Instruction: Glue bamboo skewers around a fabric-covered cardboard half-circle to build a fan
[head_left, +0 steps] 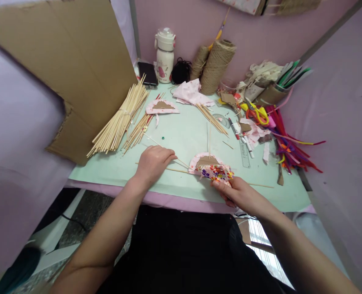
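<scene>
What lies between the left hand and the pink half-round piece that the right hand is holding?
Only thin wooden sticks lying flat on the green mat. They cross the gap between the left hand and the pink half-round piece. The right hand grips the floral fabric at its near edge.

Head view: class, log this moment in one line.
left hand: on thin stick | right hand: grips floral fabric piece | beside: cardboard semicircle | surface: green mat

Left hand (154,162) knuckles up, fingers curled under, so what they pinch is hidden. Right hand (238,195) palm hidden; it covers the near edge of the floral piece (216,172). Cardboard sheet (61,53) cut off at 11 o'clock. Items at 1 o'clock edge cropped, unreadable. Ruler (245,154) marks too small.
</scene>
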A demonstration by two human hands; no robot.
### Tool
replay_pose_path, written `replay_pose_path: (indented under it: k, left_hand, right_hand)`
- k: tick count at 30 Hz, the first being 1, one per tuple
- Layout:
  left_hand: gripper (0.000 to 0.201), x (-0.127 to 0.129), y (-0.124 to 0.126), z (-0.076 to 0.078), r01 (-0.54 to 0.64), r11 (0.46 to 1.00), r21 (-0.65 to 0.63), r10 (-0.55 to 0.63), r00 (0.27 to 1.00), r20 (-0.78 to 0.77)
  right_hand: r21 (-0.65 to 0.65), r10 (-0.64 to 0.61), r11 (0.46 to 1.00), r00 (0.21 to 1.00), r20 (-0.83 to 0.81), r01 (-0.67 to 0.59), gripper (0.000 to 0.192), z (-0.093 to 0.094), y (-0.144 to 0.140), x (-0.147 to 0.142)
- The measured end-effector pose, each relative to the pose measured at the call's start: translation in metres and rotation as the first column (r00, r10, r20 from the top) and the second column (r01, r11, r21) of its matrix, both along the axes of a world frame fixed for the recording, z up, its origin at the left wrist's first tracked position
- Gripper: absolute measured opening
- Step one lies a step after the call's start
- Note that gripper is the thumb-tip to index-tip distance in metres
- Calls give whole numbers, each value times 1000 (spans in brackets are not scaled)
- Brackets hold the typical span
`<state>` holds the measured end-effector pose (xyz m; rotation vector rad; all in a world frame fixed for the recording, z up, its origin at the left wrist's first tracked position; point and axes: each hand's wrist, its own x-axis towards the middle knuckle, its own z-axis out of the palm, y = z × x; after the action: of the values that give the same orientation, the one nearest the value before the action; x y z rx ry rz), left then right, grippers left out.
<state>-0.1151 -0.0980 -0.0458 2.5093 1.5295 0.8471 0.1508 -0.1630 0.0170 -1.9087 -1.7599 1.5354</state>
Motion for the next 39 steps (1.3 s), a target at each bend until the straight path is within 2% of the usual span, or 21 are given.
replay_pose_path:
  k: [9, 17, 27, 39]
  left_hand:
    - [22, -3, -2, 0, -41, 999, 8, 40, 998, 55]
    - [19, -3, -3, 0, -64, 994, 92, 57, 996, 74]
    - [20, -4, -5, -2, -54, 984, 167, 45, 997, 62]
    - [21, -7, -6, -2, -37, 984, 176, 20, 995, 96]
  right_hand:
    - [-3, 4, 1000, 1000, 19, -4, 61, -3, 1, 1]
    - [-19, 18, 1000, 995, 95, -17, 62, -8, 2, 2]
    - [-33, 59, 998, 984, 169, -54, 64, 7, 4, -8]
    - [-40, 88, 996, 964, 251, -81, 65, 11, 4, -12]
